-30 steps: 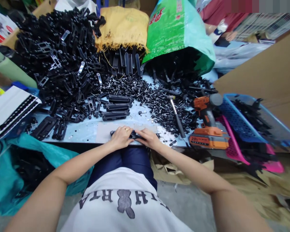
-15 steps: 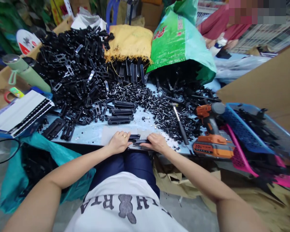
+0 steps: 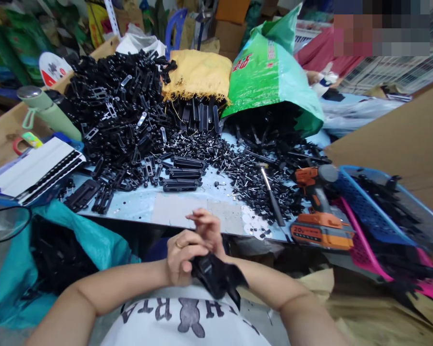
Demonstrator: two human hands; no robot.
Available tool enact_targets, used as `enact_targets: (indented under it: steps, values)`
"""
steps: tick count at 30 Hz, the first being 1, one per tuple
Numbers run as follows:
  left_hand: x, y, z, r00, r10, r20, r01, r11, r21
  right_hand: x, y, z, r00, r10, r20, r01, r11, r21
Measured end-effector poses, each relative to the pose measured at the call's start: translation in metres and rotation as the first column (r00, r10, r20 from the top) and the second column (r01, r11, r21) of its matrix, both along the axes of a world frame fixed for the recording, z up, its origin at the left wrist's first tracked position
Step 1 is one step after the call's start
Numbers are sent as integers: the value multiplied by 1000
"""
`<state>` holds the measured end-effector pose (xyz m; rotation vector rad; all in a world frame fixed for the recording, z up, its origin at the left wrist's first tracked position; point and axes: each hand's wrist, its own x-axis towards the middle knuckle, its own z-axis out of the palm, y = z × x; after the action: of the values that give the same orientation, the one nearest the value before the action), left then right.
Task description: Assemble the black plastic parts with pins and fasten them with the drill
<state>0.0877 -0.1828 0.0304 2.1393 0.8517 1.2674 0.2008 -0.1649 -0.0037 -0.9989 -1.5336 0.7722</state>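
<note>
Close to my body, above my lap, my left hand [image 3: 182, 252] wears a ring and has its fingers closed around a black plastic part [image 3: 214, 274]. This part is blurred, with a wide tapered end pointing to the lower right, and it lies across the front of my right wrist. Just behind my left hand is my right hand [image 3: 210, 228], its visible fingers raised and apart; its palm is partly hidden. Beyond both hands, a grey board [image 3: 180, 206] lies at the table edge. Past that, several long black parts [image 3: 182, 184] are stacked.
A heap of black parts [image 3: 108, 115] fills the table's left side. Small pins and knobs [image 3: 238, 168] spread over the middle. At right are a hammer [image 3: 272, 194], an orange cordless drill [image 3: 317, 216] and a blue basket [image 3: 368, 202]. A green sack [image 3: 267, 81] stands behind.
Both hands have left the board at the table edge and come back toward my body. The long black parts between them are gone from the board; a black plastic part is now in my left hand.
</note>
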Motion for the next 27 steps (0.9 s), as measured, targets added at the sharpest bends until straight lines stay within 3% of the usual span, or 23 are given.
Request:
enact_targets:
  steps: [3,6,10,14,18,20,23,27]
  values:
    - [-1,20,-25,989,135,-59,-118,967,224,-13,34,-24,992,-101,71,100,995,9]
    - [-18,50,-44,937,223,-270,-98,908,407,7,83,-24,980,-82,179,60,990,124]
    - [-35,89,-63,740,247,-625,28,918,396,49,174,-9,878,-288,383,253,957,140]
    - [-31,115,-72,682,262,-682,-15,938,345,54,271,6,744,-266,613,277,958,80]
    - [-25,133,-61,688,290,-665,-109,947,301,29,341,26,630,-244,737,437,896,-77]
    - [-28,153,-49,694,377,-614,-244,925,292,20,360,36,638,-245,731,512,843,-165]
    - [-36,209,-27,652,540,-532,-485,837,254,20,368,45,710,-272,649,541,800,-257]
    - [-37,305,-7,530,623,-576,-685,714,142,36,343,45,828,-233,510,461,801,-382]
